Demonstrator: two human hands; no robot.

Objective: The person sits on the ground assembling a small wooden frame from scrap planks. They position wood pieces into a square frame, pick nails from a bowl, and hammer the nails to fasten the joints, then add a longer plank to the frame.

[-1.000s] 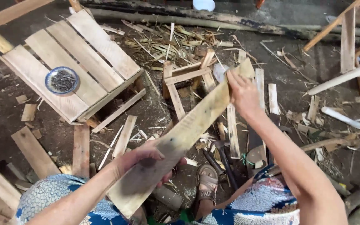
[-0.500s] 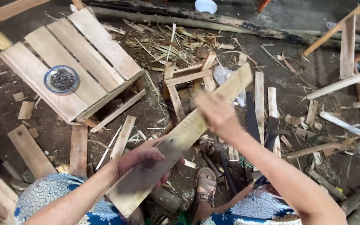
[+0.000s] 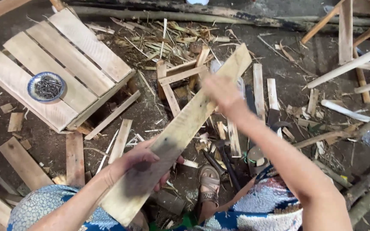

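While you hold the long pale wooden plank with the dark smudged lower end slantwise over the ground, nothing joins it to anything yet: it hangs free in the air, its near end low by your knees and its far end raised toward the litter of splinters. Your left hand has its fingers curled over the top face of the plank near the dark end, thumb underneath, so it grips the board. Your right hand is blurred; it lies on or just over the plank's upper half, and you cannot tell whether its fingers are clenched on the edge or only resting there.

As a judgement of progress, the work looks part done. The slatted pallet-like panel of pale boards lies assembled on the dirt floor to your left, and the small blue-rimmed bowl of dark nails sits on it, well apart from both hands. The plank in your hands carries no nail that shows. Loose short slats lie just beside your left hand, narrow strips lie beyond your right, and a dark-handled tool lies on the ground near your sandalled foot, untouched. So this board is not yet placed or fastened, and plenty of loose pieces are left.
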